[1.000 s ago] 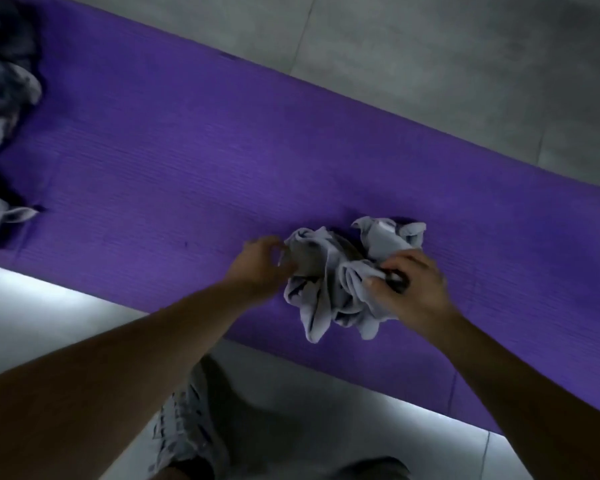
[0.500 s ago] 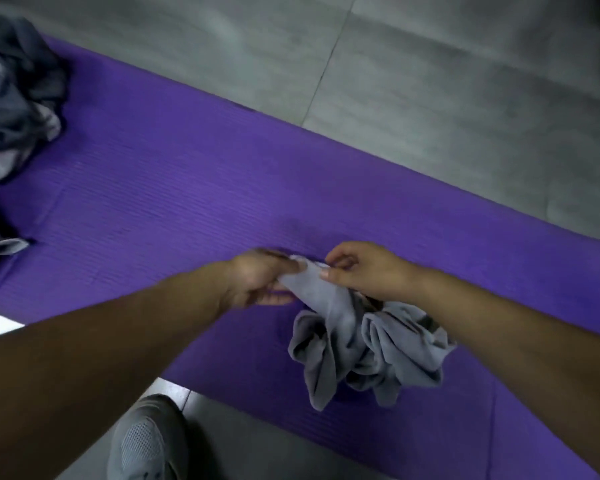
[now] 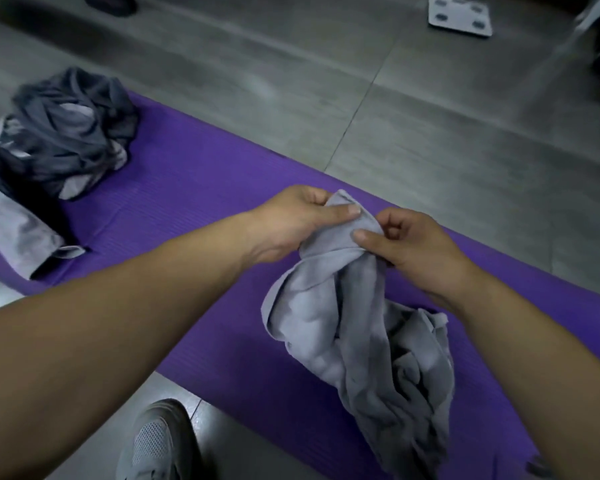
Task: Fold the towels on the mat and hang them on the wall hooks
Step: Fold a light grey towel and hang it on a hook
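Note:
A crumpled light grey towel (image 3: 361, 341) hangs from both my hands above the purple mat (image 3: 187, 209). My left hand (image 3: 291, 226) pinches its top edge between thumb and fingers. Close beside it, my right hand (image 3: 409, 244) pinches the same edge. The towel's lower part trails down to the mat at the lower right. A heap of dark grey and light grey towels (image 3: 59, 133) lies on the mat's far left end.
Grey floor tiles surround the mat. My grey shoe (image 3: 160, 445) stands on the floor at the mat's near edge. A white bathroom scale (image 3: 459, 15) lies on the floor at the top right. A dark object (image 3: 110, 3) sits at the top left.
Both hands have lifted the towel off the mat and now pinch its top edge side by side. The view has tilted up, showing more floor and the towel heap.

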